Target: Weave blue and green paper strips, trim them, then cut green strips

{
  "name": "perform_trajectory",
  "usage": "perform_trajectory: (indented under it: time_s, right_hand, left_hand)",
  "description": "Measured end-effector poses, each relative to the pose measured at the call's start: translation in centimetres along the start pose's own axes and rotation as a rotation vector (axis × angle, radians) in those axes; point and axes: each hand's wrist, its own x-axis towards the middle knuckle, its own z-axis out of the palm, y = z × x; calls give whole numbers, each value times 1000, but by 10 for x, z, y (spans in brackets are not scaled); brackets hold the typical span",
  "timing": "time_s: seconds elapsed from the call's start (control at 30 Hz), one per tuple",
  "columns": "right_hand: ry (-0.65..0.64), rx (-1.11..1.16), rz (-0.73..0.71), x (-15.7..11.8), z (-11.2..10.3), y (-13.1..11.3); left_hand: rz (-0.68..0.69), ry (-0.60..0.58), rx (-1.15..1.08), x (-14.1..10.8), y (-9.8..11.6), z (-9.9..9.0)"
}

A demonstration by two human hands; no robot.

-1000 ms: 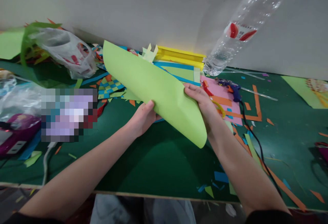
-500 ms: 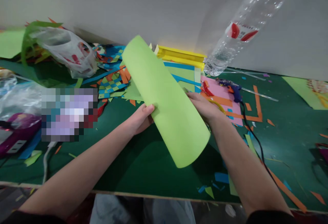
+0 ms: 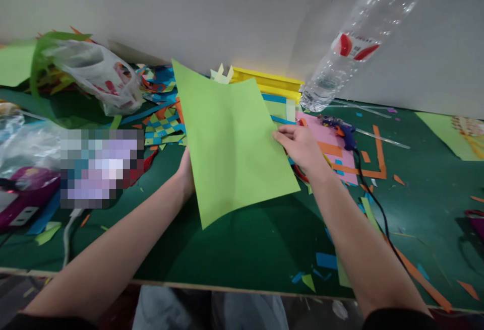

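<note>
A sheet of light green paper, bent along its length, is held up above the green table. My right hand pinches its right edge between thumb and fingers. At the opposite edge, my left hand supports the sheet from the left; most of its fingers are hidden behind the paper. Below my right hand, part of a red-handled tool shows, too covered to name. Behind the sheet lie woven blue and green paper pieces and a folded yellow paper strip.
A tall plastic bottle stands at the back right. A blue glue gun with a black cord lies on pink paper. To the left are a plastic bag and a blurred-out device on a cable. Paper scraps litter the table.
The green sheet has gone from rolled over to opened out and flatter. My right hand has come from behind it to its right edge; my left hand has shifted left, behind the left edge.
</note>
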Motion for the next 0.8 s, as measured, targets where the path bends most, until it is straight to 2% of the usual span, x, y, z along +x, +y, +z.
perform_trajectory:
  time_s: [0.1,0.17,0.23,0.37,0.5,0.6,0.67,0.73,0.8]
  right_hand:
    - [65,-26,14,4,-6,4]
    - [75,-42,12,7,-8,7]
    - [79,-63,5,8,-10,11]
    - [81,-108,21,13,-13,19]
    - [187,-236,-4,18,-19,29]
    - [327,-459,-110,19,-21,33]
    - [366,-549,-217,17,-19,32]
    - [325,-501,-248,16,-16,29]
    - [230,-360,-162,15,-13,26]
  left_hand:
    - [-173,17,-296,4,3,-9]
    - [-205,10,-373,8,4,-14]
    - [-231,32,-374,12,4,-17]
    - [-244,160,-297,16,-4,-21]
    - [-214,185,-275,17,-8,-24]
    - [-208,243,-274,17,-5,-24]
    - [-209,254,-285,18,-1,-24]
    - [-220,235,-302,17,2,-24]
    - [-241,215,-319,17,5,-25]
